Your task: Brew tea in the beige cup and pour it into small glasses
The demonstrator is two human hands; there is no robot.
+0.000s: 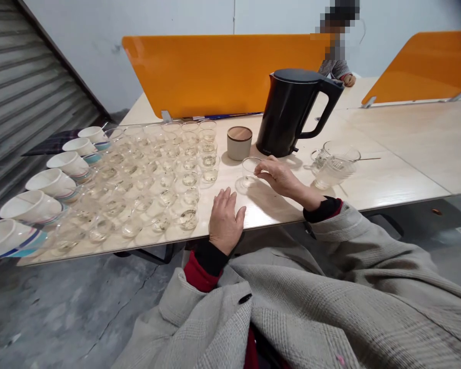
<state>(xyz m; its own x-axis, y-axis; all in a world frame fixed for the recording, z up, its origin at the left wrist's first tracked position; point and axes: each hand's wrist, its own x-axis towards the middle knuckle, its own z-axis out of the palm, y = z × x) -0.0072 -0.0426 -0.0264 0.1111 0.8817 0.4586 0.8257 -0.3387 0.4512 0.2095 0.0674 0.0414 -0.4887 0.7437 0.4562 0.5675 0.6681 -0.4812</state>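
My right hand [279, 177] pinches the rim of a clear cup [249, 175] that stands on the table. My left hand [226, 218] lies flat at the table's front edge, fingers spread and holding nothing. Left of it stand rows of clear cups [167, 179], many with dark bits in the bottom. A grey canister [238, 146] with a wooden lid sits behind the cup in my right hand. Beside the canister is a black electric kettle [284, 115], its handle to the right. A glass jug [332, 166] with pale liquid stands right of my right hand.
Several white paper cups [51, 184] with blue bands line the table's left end. Orange dividers [223, 72] rise along the back. A thin stick [369, 159] juts from the glassware. A person's hand [349, 80] rests on the far table behind the kettle.
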